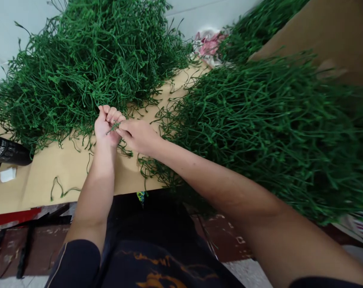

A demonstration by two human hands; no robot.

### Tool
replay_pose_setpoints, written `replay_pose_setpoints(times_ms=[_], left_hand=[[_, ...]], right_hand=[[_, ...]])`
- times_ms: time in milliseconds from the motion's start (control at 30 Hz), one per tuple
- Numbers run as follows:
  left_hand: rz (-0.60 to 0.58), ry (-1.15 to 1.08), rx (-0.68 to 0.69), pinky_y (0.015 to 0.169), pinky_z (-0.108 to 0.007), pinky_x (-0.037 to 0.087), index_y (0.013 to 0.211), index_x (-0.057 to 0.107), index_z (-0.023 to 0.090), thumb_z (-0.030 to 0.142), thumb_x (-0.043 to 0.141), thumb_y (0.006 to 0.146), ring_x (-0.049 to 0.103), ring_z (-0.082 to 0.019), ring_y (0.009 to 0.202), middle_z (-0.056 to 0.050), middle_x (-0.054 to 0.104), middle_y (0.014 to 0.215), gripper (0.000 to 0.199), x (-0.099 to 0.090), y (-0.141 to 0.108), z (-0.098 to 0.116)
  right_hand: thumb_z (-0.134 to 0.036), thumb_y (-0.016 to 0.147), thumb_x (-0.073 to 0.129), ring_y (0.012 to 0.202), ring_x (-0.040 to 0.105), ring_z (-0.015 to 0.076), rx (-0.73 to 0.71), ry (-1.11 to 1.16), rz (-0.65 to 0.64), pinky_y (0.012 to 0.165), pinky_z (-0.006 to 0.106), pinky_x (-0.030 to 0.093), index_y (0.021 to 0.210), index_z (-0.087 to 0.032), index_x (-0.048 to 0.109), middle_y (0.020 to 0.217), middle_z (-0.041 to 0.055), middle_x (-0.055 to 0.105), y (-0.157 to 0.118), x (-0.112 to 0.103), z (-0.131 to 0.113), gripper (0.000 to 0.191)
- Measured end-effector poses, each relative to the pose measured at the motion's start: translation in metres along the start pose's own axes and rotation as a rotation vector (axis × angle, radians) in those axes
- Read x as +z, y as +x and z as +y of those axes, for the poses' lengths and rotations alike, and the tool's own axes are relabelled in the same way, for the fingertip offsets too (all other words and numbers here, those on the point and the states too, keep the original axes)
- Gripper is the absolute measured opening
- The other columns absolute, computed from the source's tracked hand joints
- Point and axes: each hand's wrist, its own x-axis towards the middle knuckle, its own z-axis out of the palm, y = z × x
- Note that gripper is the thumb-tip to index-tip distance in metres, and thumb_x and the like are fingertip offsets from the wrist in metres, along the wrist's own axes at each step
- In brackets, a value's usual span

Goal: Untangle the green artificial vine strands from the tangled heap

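My left hand (105, 125) is turned palm up with its fingers curled, at the front edge of a large heap of thin green stems (109, 52). Across its palm lies a short green stem (113, 127), which looks like plastic and has small branched tips. My right hand (141, 136) meets it from the right, thumb and forefinger pinched on that stem. How far the left fingers close round it is partly hidden. A second big pile of green stems (259, 136) lies to the right, under my right forearm.
Tan board (127, 172) covers the table, with loose stems (60, 188) scattered on it. A black bottle (9, 150) lies at the left near a white scrap (8, 175). Pink-and-white cloth (210, 44) sits at the back; a brown cardboard sheet (322, 36) leans at upper right.
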Motion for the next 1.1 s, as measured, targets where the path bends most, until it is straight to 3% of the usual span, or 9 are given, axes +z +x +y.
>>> replay_pose_setpoints(times_ms=[167, 333, 467, 567, 600, 733, 833, 933, 1100], left_hand=[[0.059, 0.072, -0.016, 0.039, -0.018, 0.023, 0.055, 0.033, 0.017, 0.033, 0.032, 0.094, 0.021, -0.004, 0.036, 0.007, 0.016, 0.047, 0.042, 0.007, -0.004, -0.007], [0.046, 0.023, -0.011, 0.04, -0.018, 0.026, 0.056, 0.034, 0.018, 0.032, 0.03, 0.095, 0.022, -0.006, 0.037, 0.007, 0.019, 0.046, 0.041, 0.002, 0.001, 0.001], [0.028, -0.026, 0.057, 0.042, -0.018, 0.028, 0.056, 0.032, 0.018, 0.027, 0.029, 0.095, 0.023, -0.006, 0.039, 0.006, 0.021, 0.046, 0.041, 0.003, 0.002, 0.018], [-0.013, 0.009, 0.1, 0.043, -0.018, 0.028, 0.057, 0.033, 0.017, 0.024, 0.031, 0.095, 0.025, -0.005, 0.04, 0.005, 0.022, 0.048, 0.039, 0.021, -0.007, 0.029], [-0.037, 0.017, 0.102, 0.044, -0.017, 0.028, 0.057, 0.033, 0.017, 0.023, 0.031, 0.095, 0.025, -0.005, 0.04, 0.005, 0.021, 0.049, 0.038, 0.03, -0.011, 0.033], [-0.149, 0.012, 0.131, 0.043, -0.014, 0.027, 0.059, 0.031, 0.017, 0.021, 0.027, 0.096, 0.025, -0.003, 0.039, 0.005, 0.02, 0.051, 0.037, 0.064, -0.026, 0.054], [-0.188, 0.047, 0.171, 0.041, -0.014, 0.026, 0.06, 0.027, 0.018, 0.02, 0.026, 0.096, 0.023, -0.002, 0.039, 0.006, 0.02, 0.05, 0.036, 0.077, -0.033, 0.074], [-0.214, 0.143, 0.184, 0.039, -0.014, 0.024, 0.06, 0.027, 0.019, 0.022, 0.024, 0.096, 0.02, -0.003, 0.039, 0.006, 0.018, 0.049, 0.036, 0.074, -0.036, 0.096], [-0.245, 0.508, 0.073, 0.039, -0.014, 0.017, 0.063, 0.033, 0.018, 0.03, 0.021, 0.097, 0.015, -0.002, 0.038, 0.006, 0.014, 0.051, 0.038, 0.041, -0.046, 0.129]], right_hand=[[-0.023, 0.09, 0.033, 0.085, 0.051, 0.0163, -0.09, 0.01, 0.001, 0.078, 0.028, 0.034, 0.082, -0.012, 0.063, 0.086, 0.0082, 0.062, -0.008, -0.007, -0.005, 0.033], [-0.023, 0.092, 0.032, 0.079, 0.049, 0.0149, -0.092, 0.069, -0.014, 0.078, 0.028, 0.036, 0.078, -0.012, 0.061, 0.079, 0.0065, 0.057, -0.019, -0.012, -0.003, 0.033], [-0.032, 0.088, 0.046, 0.091, 0.052, 0.0173, 0.053, 0.131, -0.059, 0.082, 0.029, 0.039, 0.105, -0.009, 0.057, 0.103, 0.0117, 0.055, -0.021, -0.007, 0.002, 0.031], [-0.039, 0.077, 0.061, 0.107, 0.051, 0.0235, 0.145, 0.113, -0.126, 0.091, 0.033, 0.039, 0.127, -0.005, 0.043, 0.121, 0.0189, 0.048, -0.011, 0.004, 0.004, 0.063], [-0.039, 0.077, 0.062, 0.11, 0.049, 0.0252, 0.132, 0.089, -0.139, 0.093, 0.035, 0.039, 0.129, -0.005, 0.042, 0.122, 0.0199, 0.047, -0.006, 0.009, 0.004, 0.066], [-0.031, 0.088, 0.042, 0.103, 0.056, 0.0248, 0.012, 0.0, -0.153, 0.089, 0.034, 0.041, 0.11, -0.007, 0.057, 0.109, 0.0186, 0.059, 0.011, 0.02, 0.003, 0.035], [-0.027, 0.09, 0.033, 0.092, 0.06, 0.0225, 0.039, -0.029, -0.105, 0.079, 0.031, 0.042, 0.102, -0.01, 0.059, 0.101, 0.0168, 0.064, 0.016, 0.019, 0.006, 0.033], [-0.027, 0.088, 0.036, 0.09, 0.061, 0.0233, 0.085, -0.054, -0.062, 0.073, 0.03, 0.041, 0.103, -0.01, 0.058, 0.101, 0.0169, 0.065, 0.014, 0.011, 0.015, 0.032], [-0.027, 0.086, 0.038, 0.09, 0.06, 0.0243, 0.097, -0.1, 0.026, 0.073, 0.031, 0.041, 0.1, -0.008, 0.06, 0.098, 0.017, 0.064, 0.008, -0.007, 0.029, 0.032]])
